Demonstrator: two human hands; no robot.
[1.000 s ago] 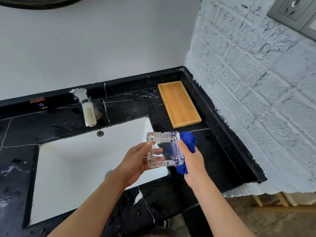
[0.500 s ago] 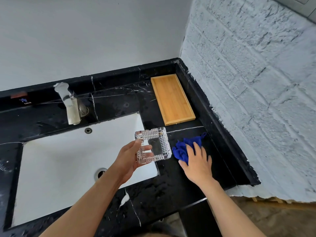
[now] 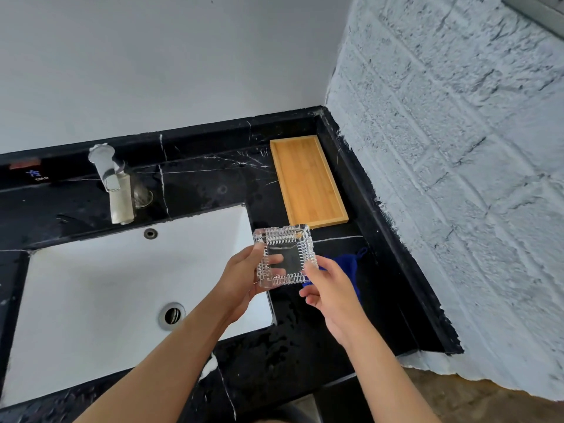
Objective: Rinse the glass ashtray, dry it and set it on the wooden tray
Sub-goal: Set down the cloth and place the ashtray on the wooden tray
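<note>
Head view, left hand [image 3: 241, 280] fingers and right hand [image 3: 331, 288] fingers closed on glass ashtray [image 3: 285, 256], wooden tray [image 3: 308, 180] beyond fingers, blue cloth [image 3: 351, 264] beneath right hand.

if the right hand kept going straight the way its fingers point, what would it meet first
The glass ashtray: the right hand points up-left, its fingertips already at the near right corner. The left hand holds the other side. Whether they touch is unclear.

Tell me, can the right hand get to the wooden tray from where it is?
Probably yes. The right hand sits at the glass ashtray, which both hands hold, and the wooden tray lies just beyond it on the countertop. Nothing stands between them, and the tray looks bare.
</note>
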